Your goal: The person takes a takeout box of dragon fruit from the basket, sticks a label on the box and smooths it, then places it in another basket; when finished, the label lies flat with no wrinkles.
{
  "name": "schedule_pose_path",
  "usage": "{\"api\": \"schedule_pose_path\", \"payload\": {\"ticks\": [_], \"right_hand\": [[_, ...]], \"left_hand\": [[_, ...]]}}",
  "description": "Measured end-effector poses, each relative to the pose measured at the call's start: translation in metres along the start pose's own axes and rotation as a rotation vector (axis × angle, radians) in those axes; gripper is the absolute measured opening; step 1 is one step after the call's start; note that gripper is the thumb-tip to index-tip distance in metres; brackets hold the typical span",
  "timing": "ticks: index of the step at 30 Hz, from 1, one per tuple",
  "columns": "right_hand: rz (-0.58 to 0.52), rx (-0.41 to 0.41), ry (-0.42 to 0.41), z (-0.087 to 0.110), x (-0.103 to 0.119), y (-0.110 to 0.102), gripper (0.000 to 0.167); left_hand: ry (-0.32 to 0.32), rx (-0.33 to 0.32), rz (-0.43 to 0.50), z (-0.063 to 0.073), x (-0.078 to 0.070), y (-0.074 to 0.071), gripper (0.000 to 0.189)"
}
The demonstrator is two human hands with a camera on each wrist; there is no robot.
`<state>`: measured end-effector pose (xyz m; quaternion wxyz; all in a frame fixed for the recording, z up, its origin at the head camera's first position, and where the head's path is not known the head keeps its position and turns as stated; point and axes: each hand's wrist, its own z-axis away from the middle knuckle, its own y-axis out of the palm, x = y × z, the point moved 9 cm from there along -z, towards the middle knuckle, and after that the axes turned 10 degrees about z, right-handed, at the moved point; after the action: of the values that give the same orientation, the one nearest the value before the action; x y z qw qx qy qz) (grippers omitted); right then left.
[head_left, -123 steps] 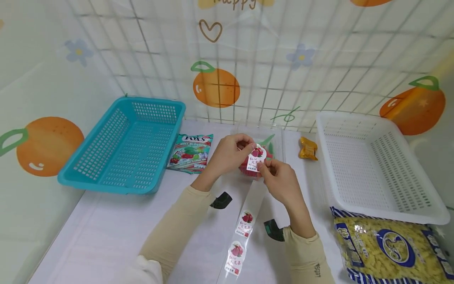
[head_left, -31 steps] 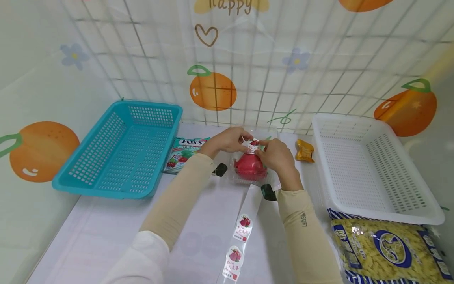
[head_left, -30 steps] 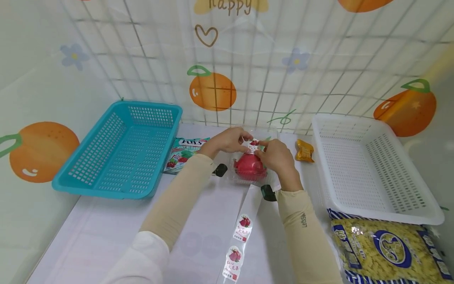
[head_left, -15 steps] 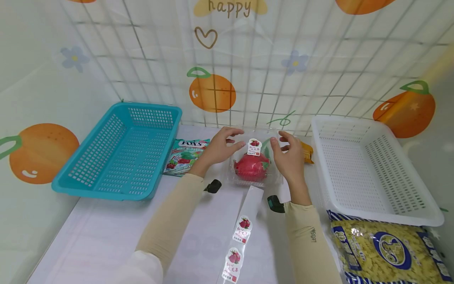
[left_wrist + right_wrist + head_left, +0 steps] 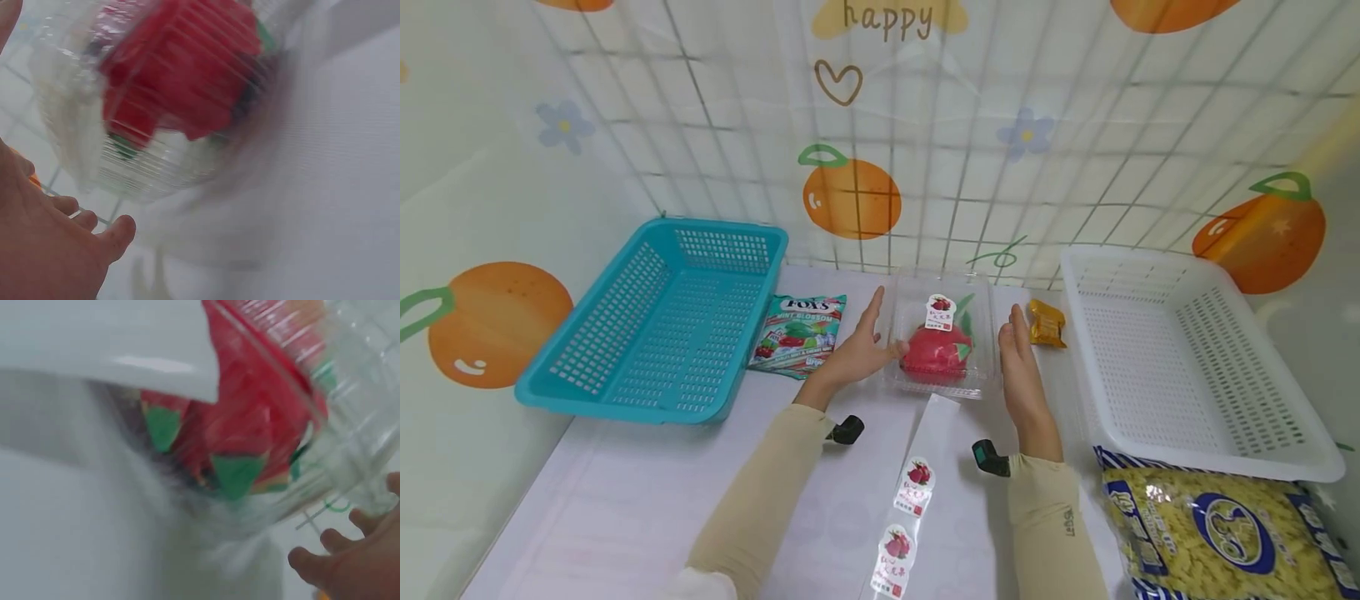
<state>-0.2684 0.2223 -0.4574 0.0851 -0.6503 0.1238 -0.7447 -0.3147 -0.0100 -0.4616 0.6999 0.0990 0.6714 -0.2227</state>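
Your left grip and right grip are released, at 9 and 3 o'clock of the box on the worktop; dragging it toward 6 o'clock could crumple the strip just beside it.

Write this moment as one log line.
left fingers: outstretched beside box; right fingers: straight beside box; fruit: inside box; label: on box top; strip: two labels visible
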Motion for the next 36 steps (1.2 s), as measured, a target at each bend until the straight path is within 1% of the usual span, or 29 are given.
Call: {"api": "schedule_pose_path", "payload": {"ticks": [3,6,9,11,16,18,22,26,30,33,36], "right_hand": [[-0.079,0.027,0.018,-0.001,-0.009,0.005,0.074],[-0.152,0.045,0.023,-0.002,-0.014,0.011,0.071],[-0.182,0.058,0.029,-0.002,-0.018,0.017,0.069],[-0.199,0.076,0.024,-0.002,-0.019,0.021,0.068],[-0.206,0.081,0.040,-0.003,-0.022,0.025,0.067],[-0.214,0.066,0.052,-0.003,-0.023,0.026,0.066],[-0.230,0.036,0.071,-0.004,-0.023,0.027,0.065],[-0.257,0.014,0.081,-0.002,-0.021,0.028,0.068],[-0.268,0.001,0.065,0.001,-0.017,0.029,0.069],[-0.250,-0.017,0.043,0.002,-0.012,0.029,0.069],[-0.226,-0.033,0.034,0.003,-0.007,0.030,0.068]], "left_hand": [[0.013,0.014,0.039,0.000,0.009,0.004,0.117],[0.019,0.015,0.042,0.000,0.017,0.008,0.128],[0.012,0.012,0.046,0.002,0.021,0.012,0.131],[0.008,0.014,0.053,0.004,0.021,0.016,0.125],[0.004,0.010,0.083,0.006,0.020,0.022,0.090],[0.010,0.003,0.091,0.006,0.020,0.022,0.082],[0.023,-0.004,0.101,0.005,0.021,0.022,0.078],[0.035,-0.012,0.126,0.005,0.020,0.022,0.077],[0.047,-0.036,0.156,0.004,0.018,0.020,0.076],[0.046,-0.059,0.161,0.004,0.016,0.017,0.075],[0.053,-0.079,0.159,0.006,0.011,0.014,0.074]]}}
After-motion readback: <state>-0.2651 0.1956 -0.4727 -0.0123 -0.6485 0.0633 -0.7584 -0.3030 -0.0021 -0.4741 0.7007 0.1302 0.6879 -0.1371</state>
